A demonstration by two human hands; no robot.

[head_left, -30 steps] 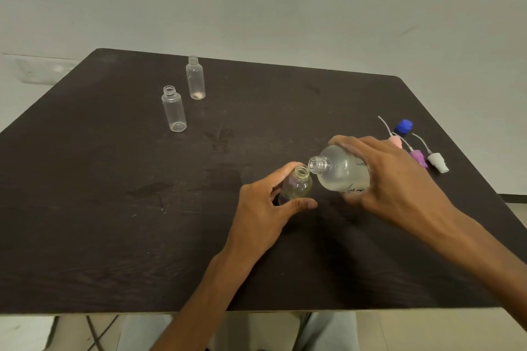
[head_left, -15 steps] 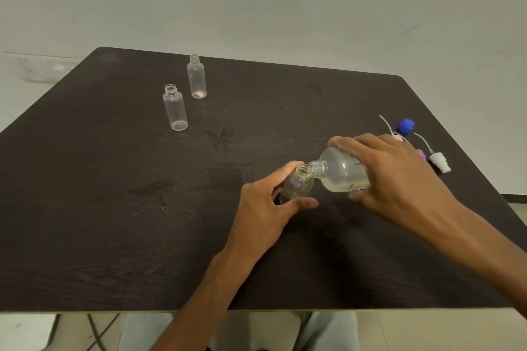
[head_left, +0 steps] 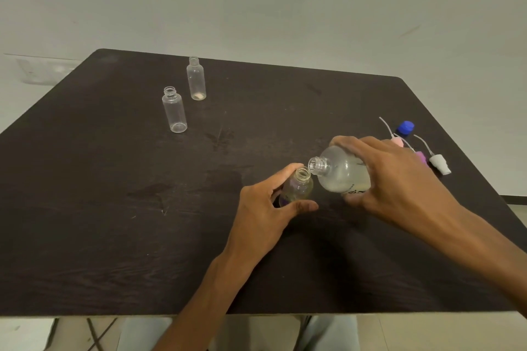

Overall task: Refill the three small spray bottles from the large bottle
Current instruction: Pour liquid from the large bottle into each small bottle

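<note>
My left hand (head_left: pixel 263 208) grips a small clear bottle (head_left: pixel 298 186) standing uncapped on the dark table (head_left: pixel 114 222). My right hand (head_left: pixel 396 179) holds the large clear bottle (head_left: pixel 340 172) tipped to the left, its open neck just right of and slightly above the small bottle's mouth. Liquid lies low in the large bottle. Two other small clear bottles stand uncapped at the far left: the nearer bottle (head_left: pixel 174 110) and the farther bottle (head_left: pixel 196 78).
Spray heads with thin tubes lie at the right edge: a pink spray head (head_left: pixel 397 141), a purple spray head (head_left: pixel 420 155) and a white spray head (head_left: pixel 439 164). A blue cap (head_left: pixel 405 127) sits behind them. The table's front edge is close to my body.
The large bottle's neck dipped to the small bottle's mouth half a second ago and has now lifted slightly up and to the right. My left hand has kept its hold.
</note>
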